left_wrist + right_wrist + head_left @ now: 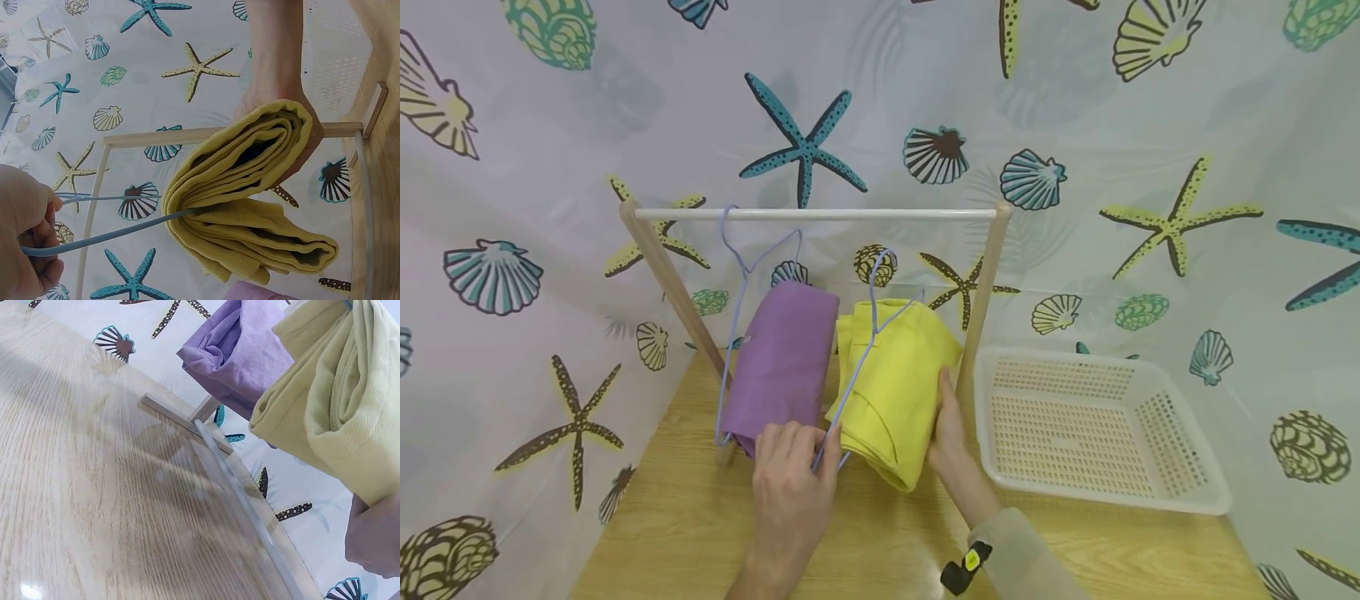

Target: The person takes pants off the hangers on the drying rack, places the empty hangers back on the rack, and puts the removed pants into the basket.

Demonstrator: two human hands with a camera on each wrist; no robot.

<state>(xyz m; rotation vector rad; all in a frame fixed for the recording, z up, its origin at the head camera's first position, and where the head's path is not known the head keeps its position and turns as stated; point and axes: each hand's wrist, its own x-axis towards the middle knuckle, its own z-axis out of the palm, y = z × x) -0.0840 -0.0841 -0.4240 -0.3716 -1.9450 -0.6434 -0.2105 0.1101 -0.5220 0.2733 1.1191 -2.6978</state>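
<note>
A folded yellow garment [898, 387] hangs doubled over the bar of a light-blue wire hanger [874, 321]. My left hand [793, 467] pinches the hanger's wire near its lower left corner, beside the cloth. On the other side, my right hand [950, 429] holds the garment's right edge, its fingers partly hidden behind the fabric. In the left wrist view, the layered folds of the yellow garment [244, 162] face the camera, with the right hand [306, 140] behind them. Just left hangs a folded purple garment [786, 358] on another blue hanger [730, 333].
A rack with a white rail [820, 214] and wooden posts [981, 304] stands behind the garments. To the right, a white plastic basket [1105, 497] sits on the wooden table [700, 533]. A curtain printed with shells and starfish surrounds the table.
</note>
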